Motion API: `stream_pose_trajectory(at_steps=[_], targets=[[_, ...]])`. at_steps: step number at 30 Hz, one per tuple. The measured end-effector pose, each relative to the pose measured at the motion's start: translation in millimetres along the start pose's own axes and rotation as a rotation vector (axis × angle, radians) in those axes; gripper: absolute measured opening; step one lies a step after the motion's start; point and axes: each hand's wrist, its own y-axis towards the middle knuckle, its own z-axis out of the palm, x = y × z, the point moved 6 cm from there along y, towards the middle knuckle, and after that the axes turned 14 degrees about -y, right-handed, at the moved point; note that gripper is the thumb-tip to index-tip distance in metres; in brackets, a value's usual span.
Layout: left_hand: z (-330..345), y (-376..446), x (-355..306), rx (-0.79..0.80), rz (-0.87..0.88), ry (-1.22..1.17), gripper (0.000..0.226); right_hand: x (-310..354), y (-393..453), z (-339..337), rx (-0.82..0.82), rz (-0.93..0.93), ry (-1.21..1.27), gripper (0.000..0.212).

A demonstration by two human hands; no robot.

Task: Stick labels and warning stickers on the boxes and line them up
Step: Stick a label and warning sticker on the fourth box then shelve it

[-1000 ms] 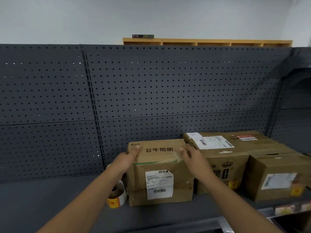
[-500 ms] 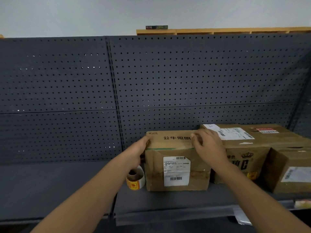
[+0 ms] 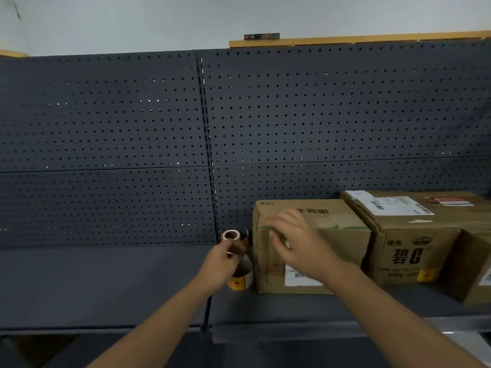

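I count three cardboard boxes on the dark shelf [image 3: 106, 282], in a row along its right part. The nearest box [image 3: 332, 235] stands upright with a white shipping label [image 3: 297, 278] low on its front face and dark printed characters on its top. Just beside it on the right sits a larger box [image 3: 414, 235] with a white label on top, a red-and-white sticker near its far edge and a small yellow warning sticker [image 3: 426, 274] at its lower front corner. The third box [image 3: 475, 269] is cut off by the frame edge at the right.

I see two sticker rolls. One roll [image 3: 240, 281] stands on the shelf just left of the nearest box, showing a yellow sticker on its side. My left hand [image 3: 220, 269] pinches the second roll [image 3: 235, 239] and holds it lifted above the first.

My right hand [image 3: 300, 248] hovers in front of the nearest box, fingers spread loosely and a bit blurred; I cannot tell whether it touches the cardboard. Behind everything runs a grey pegboard wall [image 3: 318, 115].
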Motion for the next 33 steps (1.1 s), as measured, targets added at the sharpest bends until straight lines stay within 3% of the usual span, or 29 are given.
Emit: stream_pose_trajectory(at_steps=[4,9,12,15,19,26,29,33], targets=[[-1,-8,14,0.2,0.167,0.386,0.039,33,3,23,-0.022,-0.101,-0.071,0.027],[-12,0,39,0.273,0.37,0.778,0.037,59,2,40,-0.048,-0.174,-0.144,0.026],[-16,4,44,0.25,0.453,0.773,0.026,67,-3,56,0.04,-0.188,-0.097,0.028],[-17,4,40,0.254,0.475,0.804,0.019,67,-11,81,0.213,-0.008,-0.05,0.037],[-22,7,40,0.21,0.403,0.833,0.029,65,-20,123,0.409,0.165,-0.039,0.038],[-38,6,38,0.199,0.481,0.947,0.034,65,-16,160,0.429,0.289,0.06,0.067],[-45,4,37,0.216,0.445,0.949,0.031,64,-13,169,0.416,0.282,0.047,0.057],[-55,0,41,0.217,0.388,0.867,0.019,58,-11,177,0.456,0.302,0.03,0.01]])
